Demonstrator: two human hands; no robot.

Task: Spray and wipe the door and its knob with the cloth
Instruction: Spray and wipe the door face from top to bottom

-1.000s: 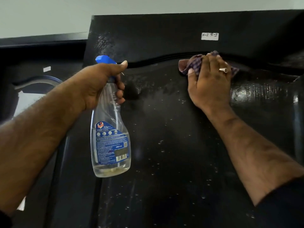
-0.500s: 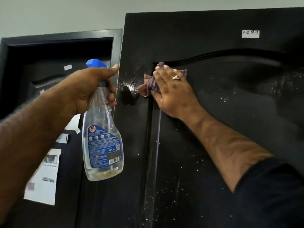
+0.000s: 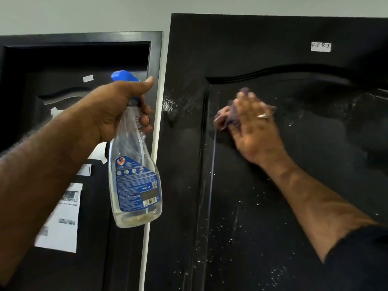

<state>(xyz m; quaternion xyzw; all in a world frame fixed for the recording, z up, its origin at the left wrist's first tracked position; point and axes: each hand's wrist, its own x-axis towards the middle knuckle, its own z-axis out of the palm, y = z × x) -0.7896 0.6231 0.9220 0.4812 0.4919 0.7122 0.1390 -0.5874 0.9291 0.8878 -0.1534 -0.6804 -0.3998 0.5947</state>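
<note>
Head view: left hand (image 3: 109,114) gripping the neck of a clear plastic spray bottle (image 3: 134,175) with a blue trigger head and blue label, fingers curling round the neck and thumb lying along the top, the bottle hanging upright in front of the gap between two doors. Right hand (image 3: 254,127) pressing a purple checked cloth (image 3: 228,118) flat against the glossy black panelled door (image 3: 294,185), fingers spread and fairly straight, though blurred; a ring (image 3: 262,116) showing on one finger. Cloth peeking out past the fingertips and to the left of the hand, lying on the raised panel just inside its left moulding and below the curved top moulding. Droplets glistening across the door's lower panel and a wet sheen showing near its left edge. Small white label (image 3: 320,47) sticking high on the door. Door knob not appearing anywhere. Behind the bottle, a second black door (image 3: 63,101) standing within a black frame, carrying white paper sheets (image 3: 60,217).
</note>
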